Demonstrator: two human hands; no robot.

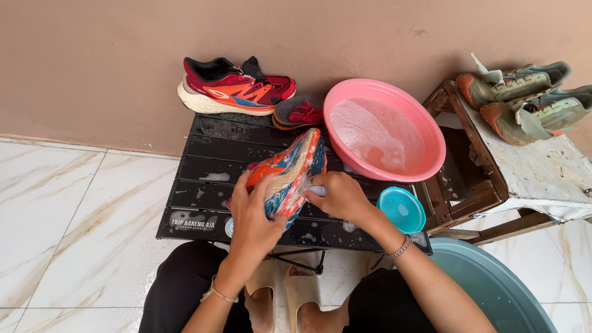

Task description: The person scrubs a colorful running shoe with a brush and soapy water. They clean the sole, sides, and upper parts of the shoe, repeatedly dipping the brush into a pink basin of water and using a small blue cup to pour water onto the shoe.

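My left hand (256,213) grips an orange and blue running shoe (290,168), tipped sole-up over a black slatted table (209,160). Pressed against the shoe's right side, my right hand (339,196) is closed on a small pale brush (316,190), mostly hidden by the fingers. Soap suds dot the wet tabletop around the shoe.
A pink basin (431,132) of soapy water stands at the table's right end, a small teal bowl (401,209) below it. A red shoe (231,86) and an insole with red laces (300,112) lean at the wall. Two muddy green shoes (524,98) rest on a wooden stool (542,172). A large teal tub (493,290) sits bottom right.
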